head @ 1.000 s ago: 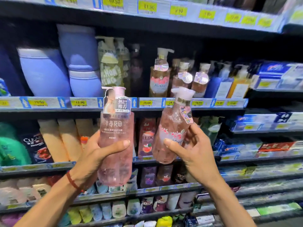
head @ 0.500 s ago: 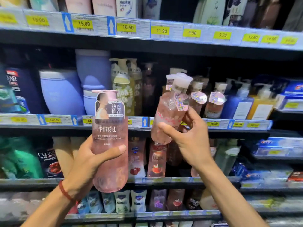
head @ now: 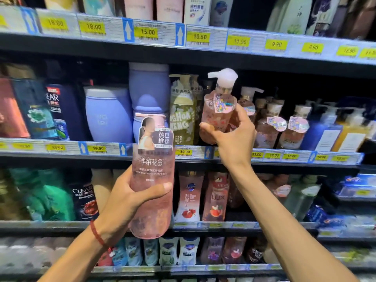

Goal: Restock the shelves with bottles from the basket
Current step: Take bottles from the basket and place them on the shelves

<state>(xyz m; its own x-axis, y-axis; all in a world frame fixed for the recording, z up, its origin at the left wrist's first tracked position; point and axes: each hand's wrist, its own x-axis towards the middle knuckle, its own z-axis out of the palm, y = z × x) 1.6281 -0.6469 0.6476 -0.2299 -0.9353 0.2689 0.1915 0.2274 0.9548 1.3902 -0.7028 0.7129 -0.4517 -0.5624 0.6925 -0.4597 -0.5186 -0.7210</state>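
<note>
Pump bottle (head: 218, 107) upright in right grip (head: 234, 139) | tall bottle (head: 152, 165) in left grip (head: 122, 204)

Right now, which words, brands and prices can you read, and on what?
"半亩花田", "热巴推荐": tall pink bottle in left hand.
"15.00", "10.50": top shelf tags.
"19.90", "39.90": middle shelf tags.
"LUX": lower pink bottle.
"CLEAR": dark bottle.
Label on pump bottle in right hand: blurred.

Light reached the shelves (head: 81, 47) from the aisle side: the yellow price tags (head: 147, 31) showed bright and legible, while the recesses behind the goods sank into near black. The wide lens bowed the shelf lines toward the corners (most plainly at the right). The lowest rows and outer margins were soft and smeared.
</note>
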